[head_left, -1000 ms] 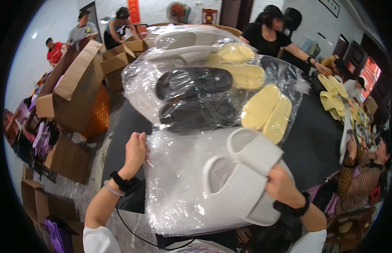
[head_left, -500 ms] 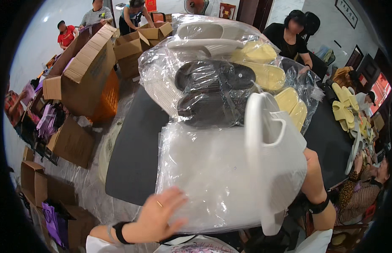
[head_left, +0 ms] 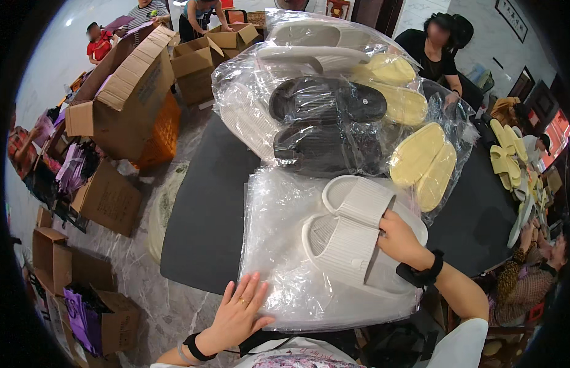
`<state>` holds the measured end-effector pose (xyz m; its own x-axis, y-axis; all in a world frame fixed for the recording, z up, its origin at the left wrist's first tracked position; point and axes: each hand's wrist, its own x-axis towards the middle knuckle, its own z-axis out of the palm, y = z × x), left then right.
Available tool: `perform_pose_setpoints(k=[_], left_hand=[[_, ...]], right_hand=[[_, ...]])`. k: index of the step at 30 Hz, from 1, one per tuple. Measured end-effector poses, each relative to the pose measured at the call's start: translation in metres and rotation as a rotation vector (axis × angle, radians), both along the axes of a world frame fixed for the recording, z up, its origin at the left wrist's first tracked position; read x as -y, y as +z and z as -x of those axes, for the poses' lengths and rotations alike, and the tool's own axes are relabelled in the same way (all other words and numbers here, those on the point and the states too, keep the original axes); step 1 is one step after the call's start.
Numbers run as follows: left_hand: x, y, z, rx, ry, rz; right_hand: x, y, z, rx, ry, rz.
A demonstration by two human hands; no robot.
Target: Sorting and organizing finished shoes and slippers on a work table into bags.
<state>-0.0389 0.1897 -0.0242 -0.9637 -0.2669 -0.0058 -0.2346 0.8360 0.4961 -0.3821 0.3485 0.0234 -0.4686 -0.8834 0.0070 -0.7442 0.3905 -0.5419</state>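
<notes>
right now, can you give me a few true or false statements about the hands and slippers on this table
1. The right hand rests on a pair of white slippers. True.
2. The left hand holds a black slipper. False: it lies flat, fingers spread, on the clear plastic bags.
3. The white pair lies on top of the plastic bags. True.
4. The black slippers lie loose on the floor. False: they are bagged, on the table.
5. Yellow slippers sit to the right of the black ones. True.
</notes>
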Motion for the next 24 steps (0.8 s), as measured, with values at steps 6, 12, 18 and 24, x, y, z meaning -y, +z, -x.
perform_pose_setpoints(k=[6, 12, 18, 24], left_hand=[[-0.005, 0.004, -0.001, 0.069, 0.01, 0.081], [-0.005, 0.001, 0.003, -0.095, 0.002, 0.224], [-0.011, 0.007, 0.006, 0.078, 0.046, 0.225], [-0.013, 0.026, 0.018, 0.077, 0.001, 0.289]], right_hand=[[0.009, 0.057, -0.031, 0.114, 0.108, 0.094], [0.046, 0.006, -0.073, -0.133, 0.422, 0.084], [0.047, -0.022, -0.043, -0.251, 0.124, 0.118], [0.025, -0.002, -0.026, -0.248, -0.031, 0.21]])
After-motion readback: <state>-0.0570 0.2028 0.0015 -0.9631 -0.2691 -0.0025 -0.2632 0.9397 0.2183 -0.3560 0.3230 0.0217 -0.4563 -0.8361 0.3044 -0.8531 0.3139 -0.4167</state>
